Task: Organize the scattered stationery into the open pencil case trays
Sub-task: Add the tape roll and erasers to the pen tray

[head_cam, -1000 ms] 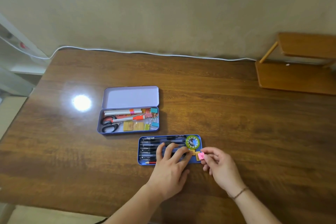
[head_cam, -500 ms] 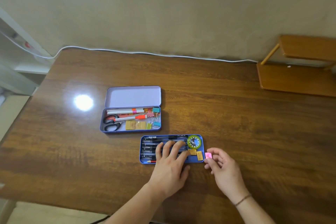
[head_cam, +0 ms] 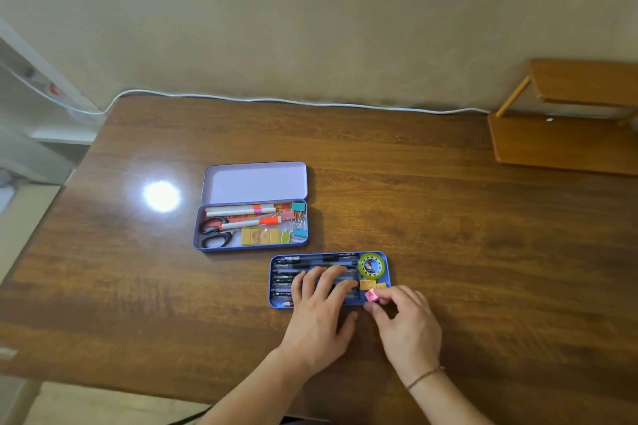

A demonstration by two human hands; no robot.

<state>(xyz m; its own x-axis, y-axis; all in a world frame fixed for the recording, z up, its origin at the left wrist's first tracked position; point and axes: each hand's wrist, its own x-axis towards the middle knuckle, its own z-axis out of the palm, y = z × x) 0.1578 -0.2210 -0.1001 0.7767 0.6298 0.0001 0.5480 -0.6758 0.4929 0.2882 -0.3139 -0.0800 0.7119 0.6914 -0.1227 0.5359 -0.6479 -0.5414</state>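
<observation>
**Last little cube going into the blue tray**

Landmark here is the blue tray (head_cam: 329, 281), sitting on the wooden surface (head_cam: 448, 217) right in front of the person. Largest to smallest, all placed off that tray.

Far right and back of it there's a small wooden shelf (head_cam: 566, 117); a white cable (head_cam: 310, 103) runs along the wall edge behind. Neither is in the way.

Just behind and left of the tray is the purple tin (head_cam: 252, 226), lid up, already holding scissors (head_cam: 215, 233), markers, binder clips and yellow erasers.

The left hand (head_cam: 319, 307) lies flat across the pens inside the tray, fingers straight. My guess is it's pinning the tray and pens so nothing slides.

At the tray's right end sits a green tape roll (head_cam: 371, 265), with orange erasers (head_cam: 371, 284) just in front of it.

The right hand (head_cam: 404, 321) pinches a pink cube (head_cam: 371, 296) over the tray's near-right corner. Looks like it wants the gap beside the erasers, which is tight, with the left fingertips close by.
</observation>
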